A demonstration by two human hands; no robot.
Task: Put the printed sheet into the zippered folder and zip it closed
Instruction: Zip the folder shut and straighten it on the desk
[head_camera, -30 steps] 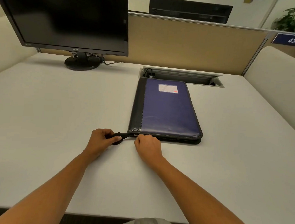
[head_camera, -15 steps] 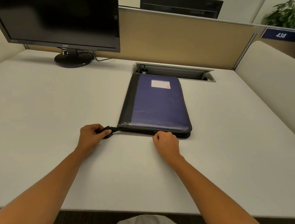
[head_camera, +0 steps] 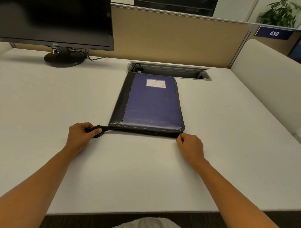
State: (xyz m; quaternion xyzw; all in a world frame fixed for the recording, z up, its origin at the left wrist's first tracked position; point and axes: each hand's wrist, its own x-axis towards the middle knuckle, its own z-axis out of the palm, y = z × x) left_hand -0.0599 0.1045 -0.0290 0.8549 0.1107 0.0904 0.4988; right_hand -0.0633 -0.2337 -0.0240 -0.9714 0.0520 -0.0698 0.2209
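Observation:
A blue zippered folder [head_camera: 151, 105] with a black spine strip and a white label lies flat and closed on the white desk [head_camera: 43, 100]. My left hand [head_camera: 82, 136] pinches the black strap [head_camera: 102, 128] that sticks out from the folder's near left corner. At the near right corner my right hand [head_camera: 190, 144] grips the small zipper pull [head_camera: 180, 134]. The zipper runs along the near edge between the two hands. The printed sheet is not visible.
A black monitor [head_camera: 52, 16] on a round stand sits at the back left with a cable behind it. A cable tray slot [head_camera: 169, 70] lies just behind the folder. A tan partition and a beige padded side wall [head_camera: 271, 84] bound the desk.
My right hand has slid the zipper pull from the near left corner along the near edge to the near right corner. My left hand has kept hold of the strap.

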